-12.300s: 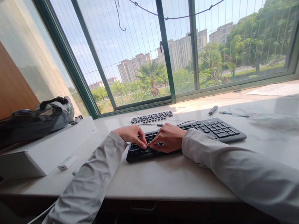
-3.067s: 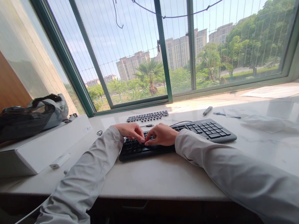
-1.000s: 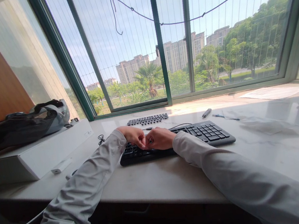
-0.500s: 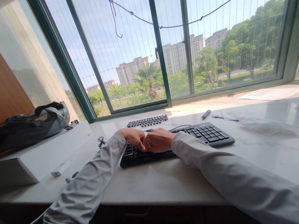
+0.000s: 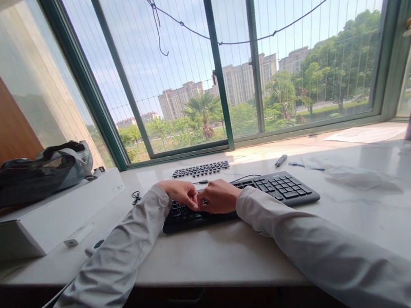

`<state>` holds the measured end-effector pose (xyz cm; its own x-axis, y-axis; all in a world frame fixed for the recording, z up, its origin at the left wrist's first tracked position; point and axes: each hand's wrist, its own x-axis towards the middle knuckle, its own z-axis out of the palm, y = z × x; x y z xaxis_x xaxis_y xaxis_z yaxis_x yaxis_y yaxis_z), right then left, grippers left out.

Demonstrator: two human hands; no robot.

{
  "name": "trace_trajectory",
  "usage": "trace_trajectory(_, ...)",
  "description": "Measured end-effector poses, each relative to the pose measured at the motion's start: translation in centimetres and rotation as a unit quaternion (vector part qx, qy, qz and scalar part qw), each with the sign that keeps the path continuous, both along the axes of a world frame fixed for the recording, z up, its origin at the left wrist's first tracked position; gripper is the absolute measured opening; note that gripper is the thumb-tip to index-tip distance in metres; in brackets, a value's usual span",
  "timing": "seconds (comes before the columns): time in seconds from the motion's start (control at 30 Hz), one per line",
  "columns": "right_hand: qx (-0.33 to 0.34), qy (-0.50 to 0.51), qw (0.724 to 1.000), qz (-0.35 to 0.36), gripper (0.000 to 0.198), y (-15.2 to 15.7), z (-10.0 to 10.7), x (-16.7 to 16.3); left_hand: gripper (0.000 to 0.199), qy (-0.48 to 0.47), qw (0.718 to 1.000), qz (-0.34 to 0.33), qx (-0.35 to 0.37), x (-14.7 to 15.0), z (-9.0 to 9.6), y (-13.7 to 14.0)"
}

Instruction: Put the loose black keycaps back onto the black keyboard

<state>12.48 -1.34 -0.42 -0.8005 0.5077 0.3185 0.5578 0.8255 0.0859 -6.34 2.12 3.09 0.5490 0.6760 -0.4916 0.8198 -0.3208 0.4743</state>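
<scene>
A black keyboard lies on the marble counter in front of me, its number pad showing on the right. My left hand is over its left half, fingers closed and pointing down. My right hand meets it there, also closed, with the fingertips of both hands together just above the keys. Whatever they pinch is hidden by the fingers. Behind the hands, black keycaps are laid out in rows. A small dark slim piece lies just beyond my hands.
On the left stands a white box with a dark bag on top. A grey pocket tool, a thin blue brush-like stick and a clear plastic bag lie to the right. A paper sheet is near the window.
The view has shifted slightly. Both hands stay together over the keyboard with only a small change in the fingers, and the slim dark piece behind them shows more.
</scene>
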Motion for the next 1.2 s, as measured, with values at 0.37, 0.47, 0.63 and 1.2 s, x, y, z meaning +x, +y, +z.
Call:
trace_trajectory(0.37,0.010,-0.003,1.000,-0.024,0.033,-0.4,-0.1,-0.2,0.055,-0.127,0.961,0.160,0.187,-3.2,-1.5,2.6)
trace_trajectory(0.47,0.009,0.017,0.999,-0.045,0.038,-0.3,0.0,0.0,0.050,-0.111,0.939,0.181,0.270,-3.2,-2.0,3.1)
trace_trajectory(0.63,0.014,0.064,0.996,-0.067,0.039,0.1,-0.2,0.3,0.040,-0.066,0.903,0.204,0.374,-3.3,-2.5,3.4)
trace_trajectory(1.2,-0.017,0.019,0.998,-0.051,0.035,-0.4,-0.3,0.0,0.025,0.030,0.831,0.287,0.475,-4.2,-3.9,4.3)
